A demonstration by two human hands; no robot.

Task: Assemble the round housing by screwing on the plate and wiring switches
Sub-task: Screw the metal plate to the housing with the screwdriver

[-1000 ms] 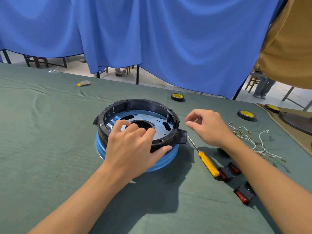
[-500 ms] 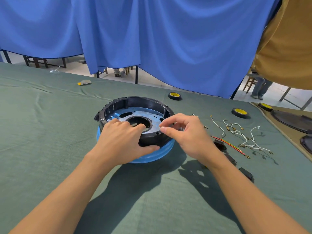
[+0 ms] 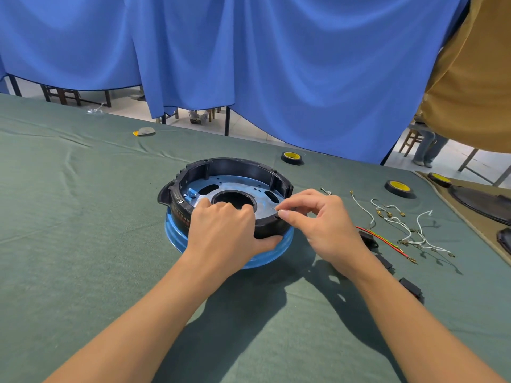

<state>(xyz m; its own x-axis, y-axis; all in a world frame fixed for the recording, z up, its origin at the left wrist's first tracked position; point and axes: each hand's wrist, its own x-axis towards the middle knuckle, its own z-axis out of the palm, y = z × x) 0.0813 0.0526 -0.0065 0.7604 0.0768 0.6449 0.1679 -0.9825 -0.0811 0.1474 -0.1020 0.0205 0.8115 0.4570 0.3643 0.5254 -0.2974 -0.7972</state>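
A round black housing (image 3: 237, 165) stands on a blue ring base (image 3: 279, 247) in the middle of the green cloth. Inside it lies a bluish metal plate (image 3: 243, 187) with a large centre hole. My left hand (image 3: 224, 230) grips the housing's near rim, fingers over the edge and thumb on the outer wall. At the housing's right near rim, my right hand (image 3: 318, 219) pinches a small screw (image 3: 275, 210) between thumb and forefinger. Black switches (image 3: 412, 290) and white wires (image 3: 406, 225) with brass terminals lie to the right. My right arm hides the screwdriver.
Two black-and-yellow tape rolls (image 3: 291, 157) (image 3: 398, 187) sit behind the housing, and a loose screw (image 3: 326, 191) lies near the wires. A red-and-green wire (image 3: 384, 240) lies by the switches. Blue curtains hang behind the table. A brown mat with dark parts (image 3: 481, 200) is at far right.
My right hand moved left from the table beside the housing to its right near rim, holding the small screw. My left hand kept its grip on the rim. The view shifted so the screwdriver is hidden.
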